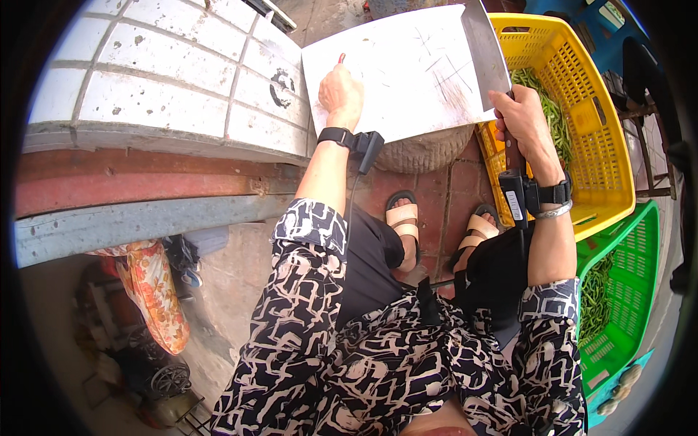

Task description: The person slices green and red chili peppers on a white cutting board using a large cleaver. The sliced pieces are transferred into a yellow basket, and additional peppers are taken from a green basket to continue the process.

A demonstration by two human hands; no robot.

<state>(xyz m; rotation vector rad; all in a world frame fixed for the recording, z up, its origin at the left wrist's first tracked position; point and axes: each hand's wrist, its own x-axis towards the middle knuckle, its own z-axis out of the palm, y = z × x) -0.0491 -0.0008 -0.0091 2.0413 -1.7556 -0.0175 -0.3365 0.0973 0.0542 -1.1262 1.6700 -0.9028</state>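
Observation:
A white cutting board (403, 82), scored with cuts and stained at its lower right, lies before me. Over its left part, my left hand (342, 95) is closed, and a small red piece (342, 58), apparently a chili pepper, sticks out past the fingers. At the right edge, my right hand (522, 117) grips the dark handle (512, 150) of a cleaver. Its broad steel blade (482, 49) points away from me, along the board's right side. Beneath the board shows a round, ridged stone base (428, 150).
Right of the board stands a yellow plastic crate (594, 141) holding green peppers (551, 120). Behind it is a green crate (627, 305) with more green peppers (597, 297). A white-tiled ledge (169, 60) borders the board on the left. My sandalled feet rest on red paving (436, 185).

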